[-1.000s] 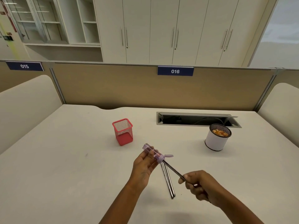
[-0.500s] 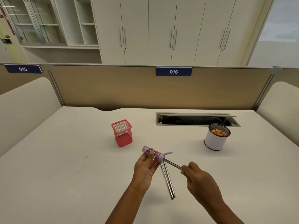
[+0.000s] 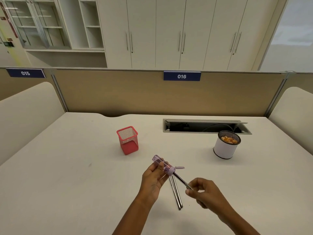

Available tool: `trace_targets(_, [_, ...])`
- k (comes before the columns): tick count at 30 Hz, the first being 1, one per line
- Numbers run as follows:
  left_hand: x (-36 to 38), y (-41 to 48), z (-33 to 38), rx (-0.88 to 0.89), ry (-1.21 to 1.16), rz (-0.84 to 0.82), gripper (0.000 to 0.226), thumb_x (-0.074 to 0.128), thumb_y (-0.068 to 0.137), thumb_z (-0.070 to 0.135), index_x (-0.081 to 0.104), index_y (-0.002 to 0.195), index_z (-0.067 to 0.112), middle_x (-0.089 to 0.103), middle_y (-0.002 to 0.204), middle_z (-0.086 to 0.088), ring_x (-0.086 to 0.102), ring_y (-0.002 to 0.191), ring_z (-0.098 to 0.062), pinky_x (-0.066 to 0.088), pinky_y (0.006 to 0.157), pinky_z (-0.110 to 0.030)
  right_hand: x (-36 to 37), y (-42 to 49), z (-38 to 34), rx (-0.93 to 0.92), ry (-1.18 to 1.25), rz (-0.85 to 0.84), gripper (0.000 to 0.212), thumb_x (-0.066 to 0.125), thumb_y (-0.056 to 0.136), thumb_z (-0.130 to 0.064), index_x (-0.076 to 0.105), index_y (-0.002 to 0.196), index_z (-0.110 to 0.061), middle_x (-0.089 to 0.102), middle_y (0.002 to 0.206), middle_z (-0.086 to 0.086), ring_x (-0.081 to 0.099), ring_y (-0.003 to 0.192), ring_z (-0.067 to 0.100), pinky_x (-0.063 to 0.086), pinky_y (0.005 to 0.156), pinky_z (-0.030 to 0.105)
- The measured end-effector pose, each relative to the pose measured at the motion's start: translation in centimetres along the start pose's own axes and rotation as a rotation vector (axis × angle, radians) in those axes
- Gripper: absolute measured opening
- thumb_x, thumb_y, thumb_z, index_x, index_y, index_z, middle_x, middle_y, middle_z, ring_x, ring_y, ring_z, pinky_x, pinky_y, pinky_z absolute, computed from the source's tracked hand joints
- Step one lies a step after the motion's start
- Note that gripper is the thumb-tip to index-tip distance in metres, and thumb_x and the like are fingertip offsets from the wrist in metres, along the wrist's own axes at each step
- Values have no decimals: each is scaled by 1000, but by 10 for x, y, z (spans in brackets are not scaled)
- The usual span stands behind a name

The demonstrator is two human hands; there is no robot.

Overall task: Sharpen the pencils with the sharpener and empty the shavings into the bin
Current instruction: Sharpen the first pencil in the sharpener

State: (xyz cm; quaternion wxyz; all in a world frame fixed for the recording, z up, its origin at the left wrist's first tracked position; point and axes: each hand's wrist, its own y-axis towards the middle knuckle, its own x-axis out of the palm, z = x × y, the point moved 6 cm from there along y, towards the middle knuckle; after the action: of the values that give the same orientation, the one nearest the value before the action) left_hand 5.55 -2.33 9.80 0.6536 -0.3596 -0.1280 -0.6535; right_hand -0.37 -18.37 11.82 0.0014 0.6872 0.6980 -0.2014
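Note:
My left hand (image 3: 153,178) grips a clear purple tube-shaped sharpener (image 3: 163,164) above the desk, its open flap sticking out to the right. A dark pencil (image 3: 181,180) is pushed into the sharpener's lower end. My right hand (image 3: 205,192) pinches the pencil's free end. Two more dark pencils (image 3: 176,194) lie side by side on the desk beneath. A white round bin (image 3: 224,149) holding orange shavings stands at the right.
A red mesh pen holder (image 3: 127,140) stands left of centre on the white desk (image 3: 67,167). An open cable slot (image 3: 205,127) lies behind the bin. A tan partition closes the desk's far side, with padded dividers at both sides.
My right hand has turned on the pencil, rolling over and back while staying at its free end. My left hand and the sharpener have stayed about where they were.

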Motion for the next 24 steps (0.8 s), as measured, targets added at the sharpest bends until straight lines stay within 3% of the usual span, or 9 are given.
trace_targets(3, [3, -1, -2, 7, -40, -19, 10, 51, 88, 3, 61, 90, 3, 72, 67, -8, 71, 64, -21, 58, 55, -26, -6, -7, -21, -370, -541, 310, 17, 64, 83, -5, 60, 69, -14, 63, 68, 3, 53, 49, 15, 42, 50, 21])
trace_targets(6, [6, -2, -5, -22, -54, -35, 9, 52, 88, 6, 61, 89, 5, 73, 68, -8, 72, 65, -22, 58, 56, -28, 3, -19, -33, -684, -962, 503, 11, 68, 66, -3, 64, 59, -9, 57, 48, 2, 51, 35, 18, 34, 33, 20])
trace_targets(8, [6, -2, -5, -31, -30, -42, 10, 53, 88, 7, 62, 91, 4, 73, 71, -8, 72, 67, -22, 59, 56, -28, 6, -13, -28, -572, -805, 400, 24, 65, 75, 2, 62, 57, -14, 51, 44, -5, 45, 35, 12, 30, 38, 20])
trace_targets(12, [4, -1, -7, -50, 29, -31, 16, 54, 88, 9, 62, 101, 3, 72, 80, -8, 72, 69, -21, 58, 56, -27, 11, -1, 13, 289, 322, -147, 36, 46, 91, -7, 62, 60, -9, 38, 39, -6, 23, 29, 4, 18, 31, 14])
trace_targets(14, [6, 0, -6, -56, 43, -34, 16, 54, 89, 9, 63, 100, 4, 73, 77, -6, 72, 68, -20, 58, 55, -26, 17, -3, 15, 445, 590, -266, 34, 42, 92, -9, 62, 65, -3, 38, 41, -3, 21, 27, 3, 16, 26, 10])
trace_targets(16, [6, 0, -4, -54, 42, -28, 15, 54, 89, 7, 63, 100, 2, 72, 77, -7, 71, 66, -21, 58, 54, -26, 14, -3, 11, 427, 531, -274, 29, 45, 92, -11, 62, 71, -4, 41, 44, -2, 23, 28, 2, 18, 27, 11])
trace_targets(18, [6, 0, -4, -52, 29, -13, 16, 53, 88, 7, 62, 100, 1, 70, 82, -11, 71, 64, -22, 58, 54, -28, 11, 0, 5, 299, 297, -198, 16, 54, 89, -15, 60, 76, -8, 47, 48, -2, 26, 31, 4, 19, 31, 12])
trace_targets(21, [6, -1, -7, -50, 21, -8, 17, 53, 88, 6, 61, 102, 0, 68, 88, -16, 71, 66, -24, 59, 56, -29, 4, 5, -7, 66, 17, -27, 18, 70, 78, -11, 55, 70, -14, 52, 53, -7, 37, 37, 6, 29, 39, 16])
trace_targets(24, [10, -2, -9, -40, -4, -33, 14, 53, 88, 3, 60, 100, 0, 69, 84, -16, 71, 69, -26, 59, 58, -30, -2, 0, -22, -213, -349, 219, 13, 69, 79, -13, 60, 70, -15, 52, 69, -5, 49, 58, 13, 35, 55, 16])
